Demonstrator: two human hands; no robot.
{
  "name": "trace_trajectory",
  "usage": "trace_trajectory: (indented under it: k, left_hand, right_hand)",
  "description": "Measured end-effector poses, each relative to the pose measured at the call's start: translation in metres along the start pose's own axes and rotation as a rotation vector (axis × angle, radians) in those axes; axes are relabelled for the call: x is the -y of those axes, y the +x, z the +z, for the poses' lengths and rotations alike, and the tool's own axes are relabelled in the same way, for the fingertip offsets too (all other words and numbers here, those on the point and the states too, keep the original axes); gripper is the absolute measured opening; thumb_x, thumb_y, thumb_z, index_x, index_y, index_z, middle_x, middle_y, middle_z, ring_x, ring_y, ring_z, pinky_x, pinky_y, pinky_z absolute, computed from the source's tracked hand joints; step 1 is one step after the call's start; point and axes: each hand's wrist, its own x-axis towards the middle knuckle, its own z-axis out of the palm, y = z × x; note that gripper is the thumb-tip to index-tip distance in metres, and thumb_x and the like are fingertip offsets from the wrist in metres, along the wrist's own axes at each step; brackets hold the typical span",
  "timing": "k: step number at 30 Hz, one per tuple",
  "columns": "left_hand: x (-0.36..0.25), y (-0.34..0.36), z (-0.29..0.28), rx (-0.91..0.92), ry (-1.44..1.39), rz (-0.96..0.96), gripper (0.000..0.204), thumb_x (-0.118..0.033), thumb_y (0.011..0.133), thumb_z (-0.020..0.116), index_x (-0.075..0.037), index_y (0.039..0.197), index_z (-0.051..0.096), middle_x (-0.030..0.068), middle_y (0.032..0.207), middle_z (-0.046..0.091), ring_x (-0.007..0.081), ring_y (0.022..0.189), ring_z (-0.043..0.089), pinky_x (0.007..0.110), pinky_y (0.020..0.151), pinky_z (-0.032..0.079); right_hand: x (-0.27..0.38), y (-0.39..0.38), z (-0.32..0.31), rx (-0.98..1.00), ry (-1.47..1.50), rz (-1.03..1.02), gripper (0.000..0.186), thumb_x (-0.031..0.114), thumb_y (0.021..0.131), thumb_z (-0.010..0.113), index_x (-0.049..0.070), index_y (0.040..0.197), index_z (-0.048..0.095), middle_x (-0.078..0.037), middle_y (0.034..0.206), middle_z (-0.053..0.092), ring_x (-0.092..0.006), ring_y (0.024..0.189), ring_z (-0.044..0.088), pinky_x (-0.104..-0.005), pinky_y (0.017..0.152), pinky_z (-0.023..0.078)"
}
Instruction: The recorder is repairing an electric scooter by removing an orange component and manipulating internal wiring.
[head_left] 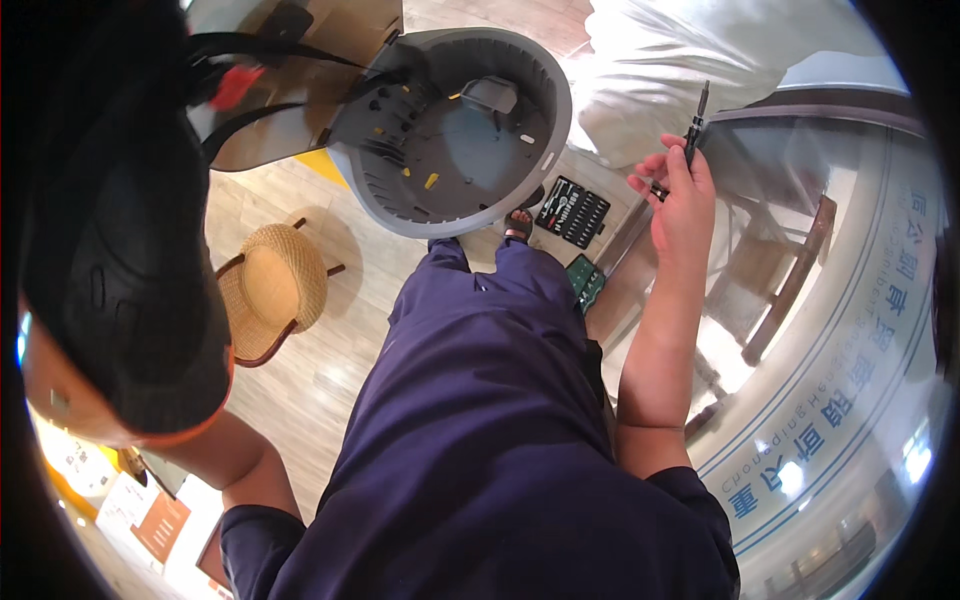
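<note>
My right hand (685, 195) is raised at the right, closed around the black handle of a screwdriver (699, 122), whose metal tip points up and away. At the left, my left forearm (225, 455) runs behind a large black piece with an orange rim (130, 280). That piece hides my left hand, so I cannot see its fingers. Black cables (265, 118) and a red connector (236, 86) stretch from beside the black piece towards a big grey tub-shaped housing (551, 100). Inside the housing lie small yellow and white bits.
A tool case with sockets (573, 212) lies by my foot, and a green case part (586, 282) is nearer. The wicker stool (275, 285) stands at the left. White draped cloth (660, 70) hangs at the far right; printed glass (850, 300) borders the right side.
</note>
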Motion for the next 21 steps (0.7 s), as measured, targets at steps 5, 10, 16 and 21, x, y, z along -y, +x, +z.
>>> trace_trajectory:
  k: [5,10,16,21]
  left_hand:
    - [-0.013,-0.018,-0.020,-0.088,-0.161,-0.031,0.030,-0.015,0.085,0.054,0.003,0.108,0.050,0.0116,0.099,0.050,0.0192,0.093,0.047,0.031,0.076,0.042]
    - [-0.043,-0.051,-0.065,-0.184,-0.304,-0.055,0.028,-0.014,0.085,0.054,0.003,0.106,0.049,0.0118,0.099,0.047,0.0201,0.094,0.044,0.032,0.076,0.041]
    - [-0.075,-0.092,-0.189,-0.273,-0.521,-0.091,0.025,-0.014,0.084,0.054,0.002,0.104,0.049,0.0121,0.099,0.044,0.0211,0.095,0.040,0.034,0.076,0.039]
    - [-0.135,-0.139,-0.274,-0.317,-0.647,-0.092,0.024,-0.014,0.084,0.054,0.001,0.102,0.049,0.0123,0.099,0.042,0.0218,0.096,0.038,0.036,0.075,0.038]
  right_hand:
    - [-0.005,0.011,0.002,0.058,-0.061,0.036,0.020,0.019,0.093,0.048,0.004,0.105,0.056,-0.001,0.070,0.053,-0.0128,0.062,0.052,-0.0293,0.062,0.049]
    - [-0.008,0.016,0.023,0.122,-0.097,0.069,0.021,0.020,0.094,0.049,0.003,0.104,0.057,0.003,0.062,0.043,-0.0072,0.053,0.043,-0.0266,0.058,0.047]
    - [-0.008,0.018,0.037,0.165,-0.145,0.050,0.022,0.019,0.093,0.049,0.002,0.104,0.057,0.005,0.060,0.039,-0.0047,0.052,0.038,-0.0248,0.055,0.045]
    - [-0.008,0.022,0.038,0.184,-0.124,0.040,0.022,0.018,0.093,0.049,0.001,0.104,0.059,0.005,0.059,0.039,-0.0043,0.052,0.037,-0.0240,0.054,0.046]
